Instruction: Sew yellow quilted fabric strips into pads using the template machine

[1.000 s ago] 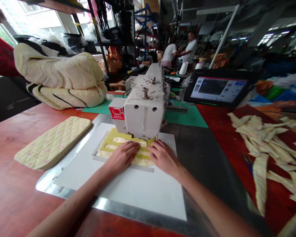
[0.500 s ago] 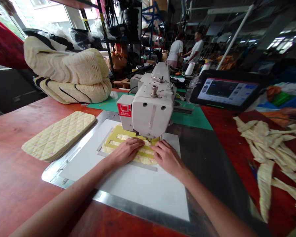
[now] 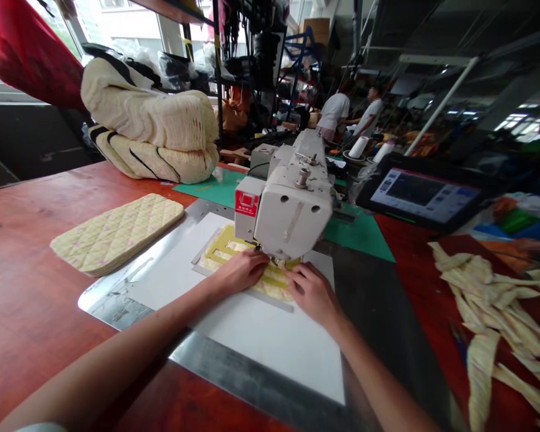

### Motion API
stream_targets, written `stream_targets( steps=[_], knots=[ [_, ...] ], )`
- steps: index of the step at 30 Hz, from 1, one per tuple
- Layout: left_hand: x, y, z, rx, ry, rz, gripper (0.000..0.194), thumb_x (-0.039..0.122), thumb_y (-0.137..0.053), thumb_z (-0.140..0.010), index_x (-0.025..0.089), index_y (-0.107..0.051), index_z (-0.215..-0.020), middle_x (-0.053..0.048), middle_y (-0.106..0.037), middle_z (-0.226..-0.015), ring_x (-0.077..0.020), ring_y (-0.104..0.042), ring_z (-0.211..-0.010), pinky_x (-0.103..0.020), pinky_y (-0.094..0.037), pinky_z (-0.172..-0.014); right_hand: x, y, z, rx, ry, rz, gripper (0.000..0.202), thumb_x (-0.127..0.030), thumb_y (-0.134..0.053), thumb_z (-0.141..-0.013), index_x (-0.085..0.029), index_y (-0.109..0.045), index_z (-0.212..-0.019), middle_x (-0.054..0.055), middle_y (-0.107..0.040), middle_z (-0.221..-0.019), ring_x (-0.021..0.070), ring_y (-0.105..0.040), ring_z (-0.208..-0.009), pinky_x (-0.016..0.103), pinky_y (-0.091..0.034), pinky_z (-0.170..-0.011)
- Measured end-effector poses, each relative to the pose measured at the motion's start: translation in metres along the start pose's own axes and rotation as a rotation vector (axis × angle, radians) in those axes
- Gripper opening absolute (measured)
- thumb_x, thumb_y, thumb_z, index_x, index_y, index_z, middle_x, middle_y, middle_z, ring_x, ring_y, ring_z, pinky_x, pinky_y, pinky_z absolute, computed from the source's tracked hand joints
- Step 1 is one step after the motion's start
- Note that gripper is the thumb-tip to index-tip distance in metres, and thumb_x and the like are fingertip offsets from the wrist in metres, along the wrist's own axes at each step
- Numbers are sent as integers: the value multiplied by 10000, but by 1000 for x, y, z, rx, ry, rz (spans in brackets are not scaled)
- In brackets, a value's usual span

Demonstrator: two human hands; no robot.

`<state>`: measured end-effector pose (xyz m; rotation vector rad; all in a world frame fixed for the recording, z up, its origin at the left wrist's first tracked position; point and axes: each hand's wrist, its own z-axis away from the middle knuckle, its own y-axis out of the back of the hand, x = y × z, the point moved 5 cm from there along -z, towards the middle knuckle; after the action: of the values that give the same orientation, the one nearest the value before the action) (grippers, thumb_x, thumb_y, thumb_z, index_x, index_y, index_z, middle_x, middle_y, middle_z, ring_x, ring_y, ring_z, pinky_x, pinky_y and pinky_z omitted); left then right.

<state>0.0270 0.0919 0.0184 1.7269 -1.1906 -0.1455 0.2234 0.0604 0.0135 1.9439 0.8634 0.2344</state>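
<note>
Fabric under my palms looks soft and light: a quilted piece [image 3: 270,287] in a stiff yellow frame [image 3: 220,247], just beyond my fingertips below the sewing machine head [image 3: 292,210]. Left hand [image 3: 238,273] and right hand [image 3: 312,294] press flat, apart, gripping nothing; I'd hold its edges.

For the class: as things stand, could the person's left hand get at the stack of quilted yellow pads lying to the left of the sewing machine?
Probably yes. The left hand rests flat on the fabric piece under the sewing machine; the quilted pads lie on its own side, with only bare white sheet and table between.
</note>
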Motion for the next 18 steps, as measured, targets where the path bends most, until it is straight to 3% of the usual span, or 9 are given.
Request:
stream_targets(
  steps=[5,9,13,18],
  knots=[
    [-10,8,5,15,48,15,306,51,-533,-873,151,-713,-1099,-88,-699,-1011,-176,-676,-900,-280,-556,-846,-8,-5,-4,-22,4,-29,301,-156,-530,-945,-211,-696,-1190,53,-619,-987,117,-582,-922,243,-504,-857],
    [-12,13,12,23,43,45,321,39,-531,-853,147,-711,-1096,-92,-702,-1061,-185,-677,-978,-287,-553,-888,-16,-6,-6,-45,-12,-37,307,-158,-507,-961,-215,-693,-1199,51,-615,-980,114,-591,-914,233,-501,-844],
    [-5,15,20,18,29,86,327,44,-507,-877,149,-700,-1119,-100,-691,-1176,-185,-652,-1094,-305,-529,-984,-21,-5,-4,-53,-12,-64,286,-142,-506,-954,-215,-709,-1142,38,-614,-937,99,-588,-886,210,-484,-823],
    [10,16,21,12,30,108,312,59,-504,-891,141,-700,-1120,-110,-687,-1175,-192,-645,-1101,-325,-536,-989,-21,-2,-1,-37,-29,-74,242,-135,-510,-943,-204,-721,-1039,24,-616,-896,91,-581,-851,206,-455,-798]
  ],
)
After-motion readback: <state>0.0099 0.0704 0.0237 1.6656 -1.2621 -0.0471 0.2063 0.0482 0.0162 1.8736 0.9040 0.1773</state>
